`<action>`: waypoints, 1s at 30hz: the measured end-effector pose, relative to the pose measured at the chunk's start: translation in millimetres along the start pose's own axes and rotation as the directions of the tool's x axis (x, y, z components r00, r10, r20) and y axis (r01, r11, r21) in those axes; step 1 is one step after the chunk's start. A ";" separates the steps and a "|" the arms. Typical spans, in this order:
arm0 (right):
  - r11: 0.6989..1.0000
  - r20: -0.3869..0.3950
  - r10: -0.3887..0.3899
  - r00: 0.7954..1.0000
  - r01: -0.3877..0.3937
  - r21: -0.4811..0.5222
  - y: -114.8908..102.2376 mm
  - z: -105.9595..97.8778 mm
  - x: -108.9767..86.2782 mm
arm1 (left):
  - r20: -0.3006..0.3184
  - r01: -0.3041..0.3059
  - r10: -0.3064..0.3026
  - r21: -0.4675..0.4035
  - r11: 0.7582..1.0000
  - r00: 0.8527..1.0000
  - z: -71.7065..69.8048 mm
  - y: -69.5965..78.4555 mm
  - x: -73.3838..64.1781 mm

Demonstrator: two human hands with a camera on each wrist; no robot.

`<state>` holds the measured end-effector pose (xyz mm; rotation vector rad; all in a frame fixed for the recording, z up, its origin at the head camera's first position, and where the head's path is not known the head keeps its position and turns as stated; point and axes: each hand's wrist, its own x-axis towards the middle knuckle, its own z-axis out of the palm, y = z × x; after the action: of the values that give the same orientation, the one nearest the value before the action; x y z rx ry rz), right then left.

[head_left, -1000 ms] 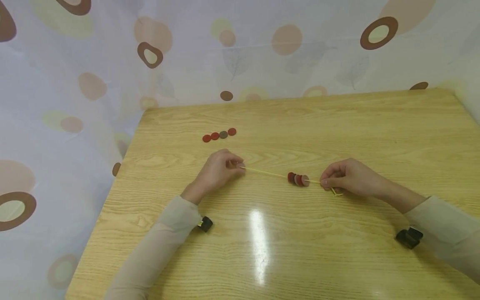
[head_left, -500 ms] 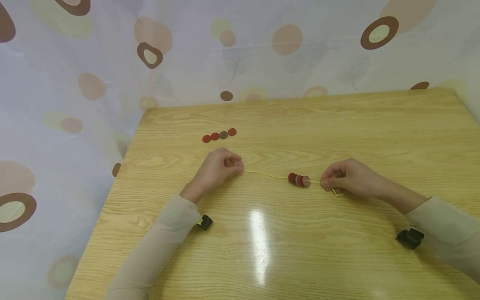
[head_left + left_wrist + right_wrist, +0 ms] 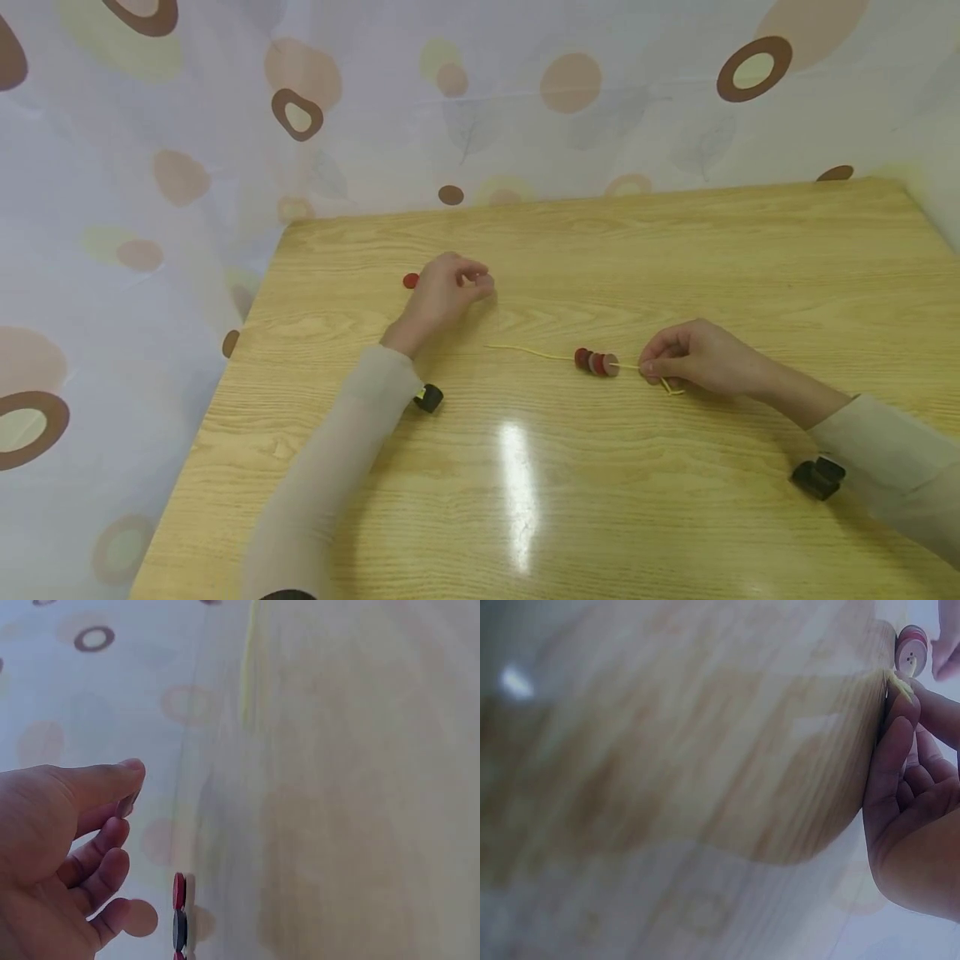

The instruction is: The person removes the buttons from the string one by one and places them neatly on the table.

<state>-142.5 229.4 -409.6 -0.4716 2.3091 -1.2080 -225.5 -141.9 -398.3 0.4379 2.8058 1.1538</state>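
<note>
My left hand [image 3: 444,293] pinches a pale pinkish button [image 3: 484,282] between thumb and fingertips, over the row of loose buttons. One red button [image 3: 411,281] of that row shows beside the hand; the others are hidden there. In the left wrist view, a red button [image 3: 179,891] and a dark button [image 3: 180,930] lie in line below the fingers. My right hand [image 3: 701,357] pinches a yellow string [image 3: 528,351] near its right end. Several red, dark and pale buttons [image 3: 600,363] are threaded together on it, just left of the right fingers. The string's left end lies free.
The wooden table [image 3: 637,500] runs back to a patterned curtain [image 3: 510,125] behind it and at the left. A black wrist camera [image 3: 430,398] sits under the left sleeve, another black camera [image 3: 819,477] by the right one.
My left hand has left the string's end and moved up to the loose buttons, still pinching the pale button. The string has gone slack. My right hand has stayed in place.
</note>
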 end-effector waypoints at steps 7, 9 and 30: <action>1.000 0.012 0.005 1.000 -0.005 0.013 -0.8 2.6 -0.2 | -0.070 0.011 -0.006 0.070 0.997 0.997 -0.8 -11.2 40.6; 1.000 0.016 0.004 1.000 -0.004 0.013 -1.6 3.6 -0.1 | -0.084 0.018 -0.009 0.103 0.995 0.996 0.1 -15.9 46.7; 1.000 0.026 0.018 1.000 -0.018 0.023 -4.8 5.1 2.4 | -0.056 0.103 -0.097 0.121 0.987 0.994 -7.1 -34.3 40.6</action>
<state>-141.2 222.1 -408.7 -0.4546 2.2706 -1.2121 -273.6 -158.1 -415.7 0.2759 2.9153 0.9880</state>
